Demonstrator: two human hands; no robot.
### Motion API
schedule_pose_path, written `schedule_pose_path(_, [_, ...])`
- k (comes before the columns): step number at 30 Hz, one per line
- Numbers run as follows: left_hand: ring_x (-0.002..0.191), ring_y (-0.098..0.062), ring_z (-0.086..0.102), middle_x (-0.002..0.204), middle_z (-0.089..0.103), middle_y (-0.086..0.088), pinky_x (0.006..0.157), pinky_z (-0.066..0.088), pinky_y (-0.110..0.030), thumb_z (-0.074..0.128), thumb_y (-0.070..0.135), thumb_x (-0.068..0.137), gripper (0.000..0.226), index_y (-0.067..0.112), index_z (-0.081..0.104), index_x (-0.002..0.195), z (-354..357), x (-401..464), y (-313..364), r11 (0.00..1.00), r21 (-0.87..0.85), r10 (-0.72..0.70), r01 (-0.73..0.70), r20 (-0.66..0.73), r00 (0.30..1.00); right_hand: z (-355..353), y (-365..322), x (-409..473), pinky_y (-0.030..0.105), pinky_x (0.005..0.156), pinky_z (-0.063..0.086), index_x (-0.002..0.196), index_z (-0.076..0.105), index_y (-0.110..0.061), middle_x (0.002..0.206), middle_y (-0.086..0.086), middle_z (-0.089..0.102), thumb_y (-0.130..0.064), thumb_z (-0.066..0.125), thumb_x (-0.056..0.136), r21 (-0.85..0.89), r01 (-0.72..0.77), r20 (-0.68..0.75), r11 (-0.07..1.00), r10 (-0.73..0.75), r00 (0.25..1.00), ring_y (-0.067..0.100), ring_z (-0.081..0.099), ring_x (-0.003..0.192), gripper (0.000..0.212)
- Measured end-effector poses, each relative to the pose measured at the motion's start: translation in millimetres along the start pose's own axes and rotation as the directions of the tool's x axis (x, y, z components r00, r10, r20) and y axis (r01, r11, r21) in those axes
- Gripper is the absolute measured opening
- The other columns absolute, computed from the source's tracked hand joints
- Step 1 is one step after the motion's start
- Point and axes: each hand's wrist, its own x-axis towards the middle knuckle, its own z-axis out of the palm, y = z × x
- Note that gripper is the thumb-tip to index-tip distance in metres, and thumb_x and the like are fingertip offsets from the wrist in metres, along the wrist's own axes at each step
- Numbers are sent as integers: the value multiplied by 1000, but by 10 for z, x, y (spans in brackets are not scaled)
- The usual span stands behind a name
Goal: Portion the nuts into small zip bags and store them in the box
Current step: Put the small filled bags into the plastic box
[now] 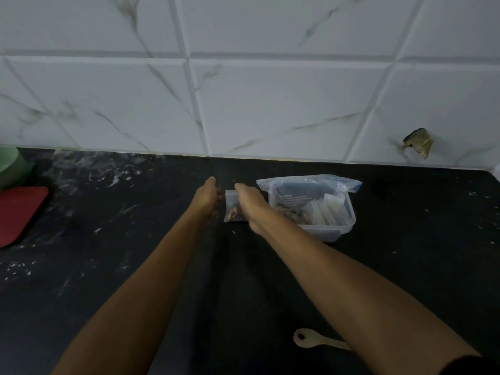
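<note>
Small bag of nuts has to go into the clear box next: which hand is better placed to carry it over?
Probably right: the right hand is on the small zip bag, beside the clear box; the left hand is farther away.

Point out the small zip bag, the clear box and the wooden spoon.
small zip bag (232, 209): head view, on its lower half with nuts inside.
clear box (349, 220): head view, on its right wall.
wooden spoon (303, 337): head view, on its bowl.

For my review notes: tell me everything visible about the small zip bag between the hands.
The small zip bag is clear plastic with brownish nuts showing low inside. It stands roughly upright on the black counter, just left of the clear plastic box. The right hand covers its right side, and the left hand is at its top left corner; the grip itself is hidden.
</note>
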Motion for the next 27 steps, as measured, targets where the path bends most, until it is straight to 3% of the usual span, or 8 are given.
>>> schedule_pose_path(3, [77,-19,58,87,60,-12,64,45,-30,26,36,107,55,-7,49,132,88,66,-12,994,-76,-69,74,64,996,26,38,127,24,55,38,129,51,-1,118,16,60,-25,37,102,-29,-16,-59,999,15,998,21,53,83,39])
schedule_pose_path(5, [96,-32,63,111,63,-24,81,52,-36,27,38,107,59,-9,40,141,139,118,-22,985,-132,-100,112,94,991,26,59,176,24,51,35,132,48,-3,119,14,59,-23,37,102,-61,-73,-109,995,66,992,20,53,80,38])
schedule_pose_path(11, [73,-21,58,85,58,-13,47,53,-28,29,41,106,54,-1,42,138,193,141,-84,964,-184,-166,192,147,975,-19,153,216,23,56,39,139,40,-8,111,9,61,-17,35,101,-16,-57,-103,998,55,993,14,54,82,39])
schedule_pose_path(15, [87,-26,60,103,59,-17,63,51,-38,34,42,104,53,6,39,142,173,197,-141,944,-242,-198,223,123,972,68,210,180,27,66,46,148,26,-12,121,12,56,-23,45,98,125,-42,-93,991,54,994,21,58,95,55])
schedule_pose_path(18, [98,-25,63,112,64,-17,83,54,-44,32,38,105,41,10,59,116,137,172,-234,975,-204,-73,84,61,995,170,202,103,31,78,46,153,16,-17,142,12,45,-38,53,94,157,-30,-55,987,39,998,25,55,113,72])
schedule_pose_path(21, [98,-19,65,101,69,-12,94,51,-40,27,36,107,47,17,65,88,147,-7,-247,983,-157,102,-98,12,995,240,135,55,35,89,50,129,53,-12,123,8,62,-47,58,86,113,63,-53,992,-57,997,18,61,103,56])
schedule_pose_path(24, [92,-10,64,103,68,-10,85,51,-30,19,40,108,54,17,66,93,195,-215,-118,961,-131,248,-245,11,969,128,-20,-126,44,89,55,84,70,-14,90,7,72,-45,58,84,66,196,-98,978,-189,977,20,68,87,33])
schedule_pose_path(27, [92,-7,65,97,68,-2,84,51,-23,11,45,107,64,15,68,107,328,-438,85,929,-76,367,-361,78,927,-157,-186,-342,45,85,56,88,71,-13,90,9,72,-44,53,89,35,266,-87,963,-262,961,23,68,87,36])
